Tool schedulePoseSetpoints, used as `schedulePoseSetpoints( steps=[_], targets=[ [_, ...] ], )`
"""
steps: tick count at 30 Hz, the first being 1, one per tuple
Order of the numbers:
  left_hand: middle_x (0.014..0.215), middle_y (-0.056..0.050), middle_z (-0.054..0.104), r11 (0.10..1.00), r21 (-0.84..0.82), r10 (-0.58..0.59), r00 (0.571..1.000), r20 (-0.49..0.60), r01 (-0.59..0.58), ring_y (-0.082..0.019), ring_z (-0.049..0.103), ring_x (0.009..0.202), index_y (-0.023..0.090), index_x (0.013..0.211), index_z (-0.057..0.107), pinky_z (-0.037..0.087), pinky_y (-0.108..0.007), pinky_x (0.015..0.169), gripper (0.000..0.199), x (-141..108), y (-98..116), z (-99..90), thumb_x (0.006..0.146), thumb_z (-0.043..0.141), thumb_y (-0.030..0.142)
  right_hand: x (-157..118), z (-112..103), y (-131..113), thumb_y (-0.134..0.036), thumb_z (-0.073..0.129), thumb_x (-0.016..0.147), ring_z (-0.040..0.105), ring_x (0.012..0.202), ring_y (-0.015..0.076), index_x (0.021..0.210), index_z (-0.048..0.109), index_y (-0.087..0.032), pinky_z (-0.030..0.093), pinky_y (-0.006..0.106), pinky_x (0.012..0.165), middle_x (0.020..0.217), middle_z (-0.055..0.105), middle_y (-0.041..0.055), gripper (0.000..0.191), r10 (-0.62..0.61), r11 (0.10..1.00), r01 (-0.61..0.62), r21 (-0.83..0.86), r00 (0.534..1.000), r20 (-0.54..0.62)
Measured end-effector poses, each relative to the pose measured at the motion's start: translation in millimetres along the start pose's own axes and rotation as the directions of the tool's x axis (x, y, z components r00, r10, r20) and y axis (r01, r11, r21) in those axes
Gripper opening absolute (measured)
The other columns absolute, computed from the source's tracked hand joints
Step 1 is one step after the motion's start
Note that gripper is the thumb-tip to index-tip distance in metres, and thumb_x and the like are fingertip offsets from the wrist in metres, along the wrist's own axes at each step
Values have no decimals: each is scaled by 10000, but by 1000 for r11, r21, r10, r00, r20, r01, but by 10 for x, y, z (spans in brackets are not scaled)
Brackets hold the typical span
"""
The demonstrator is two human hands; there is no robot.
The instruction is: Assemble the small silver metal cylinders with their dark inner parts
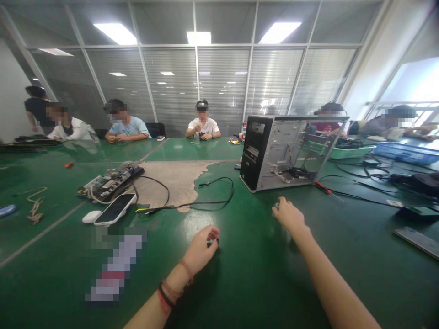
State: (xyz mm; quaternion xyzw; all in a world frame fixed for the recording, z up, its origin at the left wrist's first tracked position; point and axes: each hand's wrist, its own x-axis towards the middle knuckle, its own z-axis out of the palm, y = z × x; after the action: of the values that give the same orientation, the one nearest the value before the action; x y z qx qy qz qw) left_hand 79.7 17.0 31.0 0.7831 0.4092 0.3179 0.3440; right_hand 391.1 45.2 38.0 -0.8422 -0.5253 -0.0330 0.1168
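Observation:
My left hand (203,246) is over the green table, with bracelets on the wrist. Its fingers curl inward around something small and dark, too small to name. To the right, my right hand (290,214) reaches forward with its fingers bent together. A small greyish piece shows at its fingertips, and I cannot make out what it is. Just beyond that hand stands a black and silver computer case (254,155), its side open and cables (298,172) lying inside. A screwdriver (325,188) with an orange and black handle lies by the case's lower right corner.
At the left lie a circuit assembly (109,183), a phone (115,209), a white earbud case (91,216) and a blurred-out strip (116,267). A black cable (231,189) loops across the middle. Baskets (404,153) and more cables are at right. Several people sit around the table.

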Motion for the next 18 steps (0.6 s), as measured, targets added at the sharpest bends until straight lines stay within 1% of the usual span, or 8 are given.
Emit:
schedulePoseSetpoints(
  steps=[3,5,9,14,18],
  targets=[
    [825,-45,633,1000,-2,0,1000,4,0,-150,588,769,161,912,571,463,-260,740,189,-2,19,-2,759,468,115,-28,137,-33,-246,416,861,642,857,312,1197,438,-103,464,385,681,987,585,183,365,17,1000,-17,-8,1000,14],
    [828,-42,633,1000,-2,7,1000,8,-7,-151,587,771,166,940,565,460,-262,744,206,-9,33,1,763,472,121,-38,178,-15,-219,372,878,642,849,305,1175,444,-117,465,379,663,994,568,176,322,24,1000,-23,-16,1000,17],
    [834,-39,629,1000,2,28,999,21,-28,-154,583,781,172,949,562,455,-264,747,206,-22,43,11,771,467,129,-29,187,29,-231,342,897,641,820,288,1152,452,-142,462,370,639,978,546,155,292,19,1000,-18,-21,1000,20],
    [832,-39,624,1000,0,14,1000,20,-14,-154,581,778,170,939,560,455,-265,749,198,-17,27,14,771,465,129,-25,213,16,-261,358,903,634,808,250,1179,439,-202,452,332,620,1009,514,117,293,-33,999,33,2,999,15],
    [829,-36,623,1000,1,13,1000,15,-13,-152,580,771,172,935,563,455,-264,745,202,-17,19,21,766,464,124,-28,259,21,-258,369,901,630,786,241,1185,440,-210,439,314,588,1021,499,114,297,-57,998,57,18,998,5]
  ],
)
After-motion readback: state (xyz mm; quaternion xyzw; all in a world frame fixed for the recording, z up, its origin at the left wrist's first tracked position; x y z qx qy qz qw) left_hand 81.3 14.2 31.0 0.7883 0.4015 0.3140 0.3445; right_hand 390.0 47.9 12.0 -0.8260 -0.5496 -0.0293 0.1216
